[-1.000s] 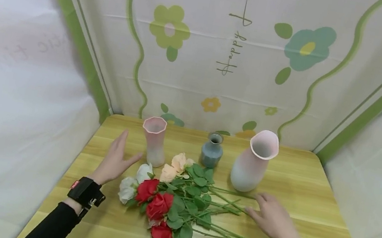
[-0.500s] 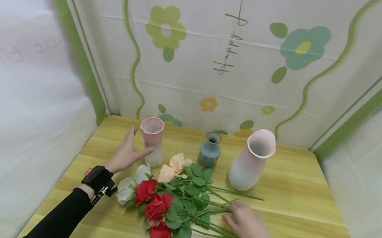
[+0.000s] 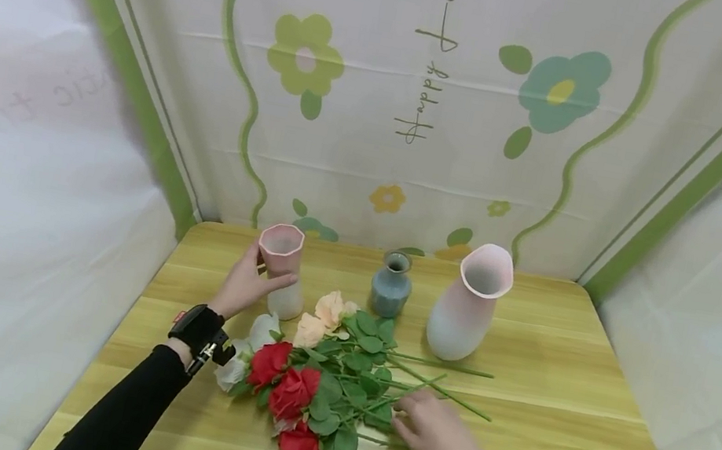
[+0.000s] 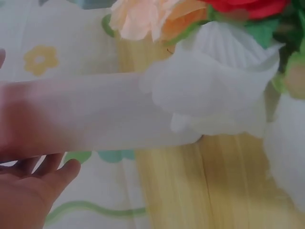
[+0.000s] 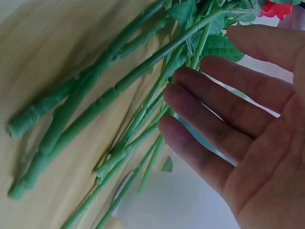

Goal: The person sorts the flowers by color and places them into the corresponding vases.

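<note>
In the head view, my left hand (image 3: 245, 287) holds a slim pink-and-white vase (image 3: 283, 303), its thumb across the front and its other fingers partly hidden behind. The vase's pale body (image 4: 109, 112) also crosses the left wrist view. Artificial roses lie in a bunch on the table: red roses (image 3: 294, 392), white roses (image 3: 264, 330) and peach roses (image 3: 327, 310), with stems pointing right. My right hand (image 3: 438, 435) hovers over or touches the stems (image 5: 128, 78); contact is unclear. In the right wrist view its fingers are extended and grip nothing.
A small blue-grey vase (image 3: 390, 290) stands behind the bunch. Right of it is a larger pink-and-white vase (image 3: 463, 323). The wooden table (image 3: 566, 371) ends at a printed cloth backdrop (image 3: 350, 120), with white cloth walls on both sides.
My left hand has moved right and up to the slim vase and come round it. My right hand has travelled left and nearer along the stems. The flowers lie as before.
</note>
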Tool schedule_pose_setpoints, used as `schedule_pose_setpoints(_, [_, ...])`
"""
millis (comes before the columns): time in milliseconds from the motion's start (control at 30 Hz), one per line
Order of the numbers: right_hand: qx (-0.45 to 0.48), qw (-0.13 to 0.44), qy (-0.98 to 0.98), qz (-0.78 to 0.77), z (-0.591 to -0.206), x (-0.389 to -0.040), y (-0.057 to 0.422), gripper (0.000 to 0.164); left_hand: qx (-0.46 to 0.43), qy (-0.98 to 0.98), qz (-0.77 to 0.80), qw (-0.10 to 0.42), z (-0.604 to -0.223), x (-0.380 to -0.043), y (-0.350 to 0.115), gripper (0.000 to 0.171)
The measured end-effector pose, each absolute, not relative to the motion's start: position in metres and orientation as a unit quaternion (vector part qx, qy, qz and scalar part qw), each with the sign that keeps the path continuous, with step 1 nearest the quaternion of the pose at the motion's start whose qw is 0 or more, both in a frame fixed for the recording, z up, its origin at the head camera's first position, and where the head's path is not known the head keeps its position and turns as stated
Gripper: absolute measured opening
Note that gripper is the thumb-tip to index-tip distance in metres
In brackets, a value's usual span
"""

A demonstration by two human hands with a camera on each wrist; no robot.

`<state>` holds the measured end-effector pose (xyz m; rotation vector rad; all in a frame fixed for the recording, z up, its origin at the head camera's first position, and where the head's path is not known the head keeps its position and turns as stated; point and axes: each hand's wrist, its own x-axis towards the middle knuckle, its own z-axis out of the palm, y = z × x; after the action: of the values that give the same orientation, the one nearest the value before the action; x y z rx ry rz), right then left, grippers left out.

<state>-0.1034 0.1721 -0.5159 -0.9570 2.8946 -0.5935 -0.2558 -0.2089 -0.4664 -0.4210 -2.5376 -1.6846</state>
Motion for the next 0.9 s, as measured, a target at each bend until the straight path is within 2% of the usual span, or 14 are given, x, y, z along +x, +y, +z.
schedule_pose_setpoints(333, [-0.325, 0.033, 0.926, -0.19, -0.517, -0.107, 0.166, 0.017, -0.108, -0.815, -0.564, 0.073, -0.459, -0.264, -0.199, 0.088])
schedule_pose_setpoints(533, [-0.346, 0.033, 0.92, -0.182, -0.517, -0.109, 0.158, 0.009, -0.087, -0.818, -0.561, 0.092, -0.457, -0.27, -0.196, 0.097])
schedule_pose_setpoints(700, [-0.357, 0.024, 0.919, -0.167, -0.52, -0.11, 0.153, 0.011, -0.071, -0.799, -0.589, 0.095, -0.459, -0.278, -0.191, 0.102])
schedule_pose_setpoints(900, [-0.36, -0.002, 0.921, -0.151, -0.525, -0.111, 0.147, 0.016, -0.078, -0.776, -0.619, 0.096, -0.464, -0.285, -0.189, 0.082])
